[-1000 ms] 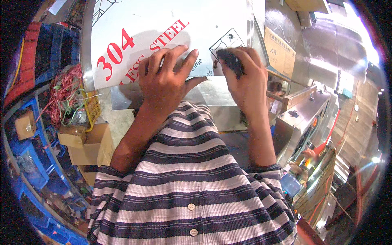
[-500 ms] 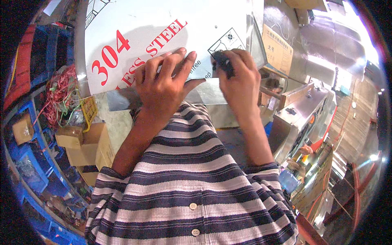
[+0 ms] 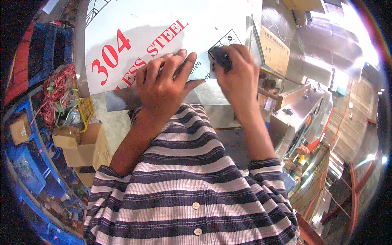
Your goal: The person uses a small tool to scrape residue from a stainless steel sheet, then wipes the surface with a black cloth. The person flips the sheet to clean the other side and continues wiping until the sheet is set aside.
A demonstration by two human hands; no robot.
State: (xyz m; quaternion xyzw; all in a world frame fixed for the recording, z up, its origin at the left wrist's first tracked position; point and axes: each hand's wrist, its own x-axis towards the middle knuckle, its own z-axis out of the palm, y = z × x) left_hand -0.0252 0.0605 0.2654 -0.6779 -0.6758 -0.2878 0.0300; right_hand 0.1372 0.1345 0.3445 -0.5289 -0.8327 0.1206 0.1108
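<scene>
i log: right hand (image 3: pixel 239 79), grasping black block (image 3: pixel 222 59), shifted toward left hand (image 3: pixel 164 81), narrowing the gap; left hand, splayed, grips nothing, resting on white sheet (image 3: pixel 159 16), twelve o'clock.

The right hand (image 3: pixel 241 71) covers part of the black object (image 3: pixel 221 59); its kind cannot be told, nor whether it touches the sheet (image 3: pixel 163 14). The left hand (image 3: pixel 163 81) hides a patch of that sheet, whose far end the upper edge cuts off. The lower edge crops the shirt (image 3: pixel 196 173). Contents of the blue bins (image 3: pixel 30 168) are too small and blurred to tell.
</scene>
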